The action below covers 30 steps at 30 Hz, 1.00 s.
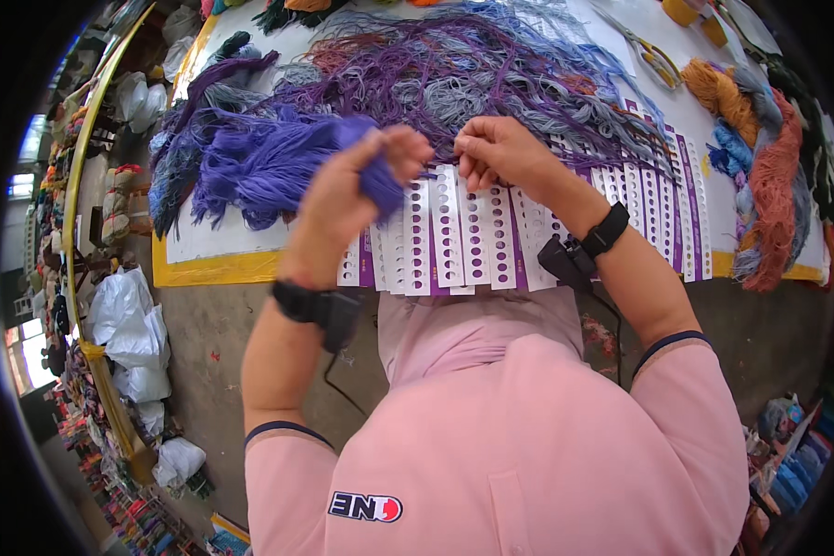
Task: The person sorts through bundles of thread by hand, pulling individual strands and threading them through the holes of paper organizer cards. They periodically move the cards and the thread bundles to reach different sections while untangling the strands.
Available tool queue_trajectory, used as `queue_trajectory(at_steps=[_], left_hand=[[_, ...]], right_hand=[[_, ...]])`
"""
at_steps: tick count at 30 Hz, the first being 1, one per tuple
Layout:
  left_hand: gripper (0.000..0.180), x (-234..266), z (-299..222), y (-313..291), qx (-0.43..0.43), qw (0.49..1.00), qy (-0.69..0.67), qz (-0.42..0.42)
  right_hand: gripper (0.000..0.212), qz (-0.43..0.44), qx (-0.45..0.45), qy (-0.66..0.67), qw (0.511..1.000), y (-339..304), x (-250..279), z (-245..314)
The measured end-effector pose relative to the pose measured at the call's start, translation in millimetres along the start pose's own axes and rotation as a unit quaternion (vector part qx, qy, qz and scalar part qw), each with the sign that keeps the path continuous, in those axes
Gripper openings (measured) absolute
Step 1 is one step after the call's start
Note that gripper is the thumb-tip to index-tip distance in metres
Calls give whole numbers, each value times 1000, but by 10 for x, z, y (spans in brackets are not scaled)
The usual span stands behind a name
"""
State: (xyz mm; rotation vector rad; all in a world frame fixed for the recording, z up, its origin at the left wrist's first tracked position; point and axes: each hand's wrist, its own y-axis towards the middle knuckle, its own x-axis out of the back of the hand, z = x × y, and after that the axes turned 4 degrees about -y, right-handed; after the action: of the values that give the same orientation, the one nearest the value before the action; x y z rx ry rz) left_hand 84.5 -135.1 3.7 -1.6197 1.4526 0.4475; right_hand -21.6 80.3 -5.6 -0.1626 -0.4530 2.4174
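My left hand [357, 176] is closed round the end of a thick violet-blue hank of yarn [259, 162], which spreads out to the left over the table. Just to the right, my right hand [505, 153] has its fingertips pinched together; whatever lies between them is too small to make out. Below both hands, a row of white and purple cards with punched holes [447, 232] lines the near table edge. Purple, grey-blue and rust strands [417, 79] lie in a loose tangle across the cards' far ends.
Scissors with yellow-grey handles [658, 63] lie at the far right of the white table, whose yellow edge [218, 269] faces me. Orange [721, 97] and salmon-red yarn hanks [771, 199] hang at the right. White plastic bags [125, 315] stand on the left.
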Motion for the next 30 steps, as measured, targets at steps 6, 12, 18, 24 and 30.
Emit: queue_trajectory(at_steps=[6,12,18,24,30], left_hand=[[47,13,285,37,0,999,-39,8],[45,83,267,-20,4,998,-30,58],[43,-12,246,-108,-30,997,-69,-31],[42,88,138,-142,-24,999,28,-21],[43,256,-516,-253,-112,990,-80,37]], right_hand=[[15,-68,67,-134,986,-9,-297,23],[10,30,31,-2,999,53,-537,-33],[11,45,51,121,990,-49,-472,-117],[13,47,40,129,990,-158,-454,-47],[21,43,146,164,975,-427,-12,60]])
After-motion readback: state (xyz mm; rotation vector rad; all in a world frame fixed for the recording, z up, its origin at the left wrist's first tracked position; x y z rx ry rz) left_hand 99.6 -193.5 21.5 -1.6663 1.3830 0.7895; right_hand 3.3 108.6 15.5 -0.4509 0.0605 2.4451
